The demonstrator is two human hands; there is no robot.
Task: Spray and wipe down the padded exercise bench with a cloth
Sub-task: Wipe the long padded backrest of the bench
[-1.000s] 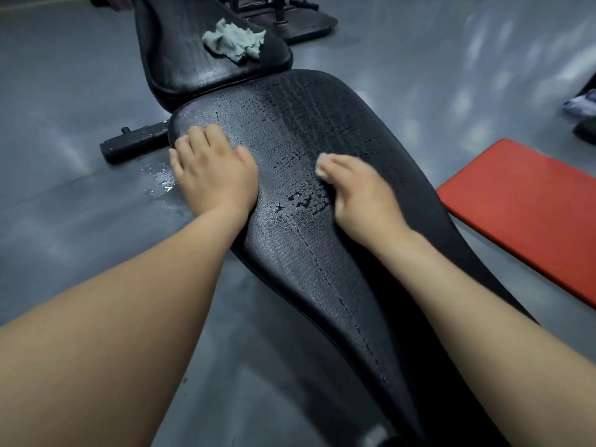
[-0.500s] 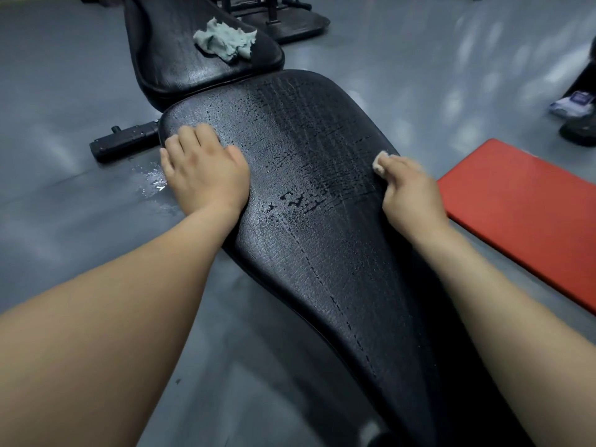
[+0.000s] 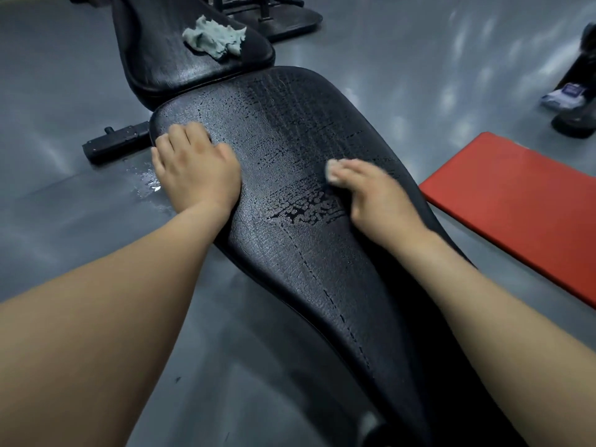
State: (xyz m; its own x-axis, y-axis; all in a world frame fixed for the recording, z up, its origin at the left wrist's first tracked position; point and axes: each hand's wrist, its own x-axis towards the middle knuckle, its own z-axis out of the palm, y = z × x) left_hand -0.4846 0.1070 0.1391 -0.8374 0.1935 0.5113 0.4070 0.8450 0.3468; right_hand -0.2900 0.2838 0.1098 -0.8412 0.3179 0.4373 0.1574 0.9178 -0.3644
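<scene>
Cracked black bench pad (image 3: 290, 130) glistens wet; left hand (image 3: 196, 175) lies flat, right hand (image 3: 377, 201) pinches white cloth (image 3: 332, 169).

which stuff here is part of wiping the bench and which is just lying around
In the job: bench pad, wet in patches; white cloth under the right hand; left hand resting on the pad.
Lying about: crumpled grey-green cloth on the far pad; red mat; floor puddle.

Near pad (image 3: 290, 130) open ahead; crumpled cloth (image 3: 214, 37) occupies far pad (image 3: 167, 59).
</scene>
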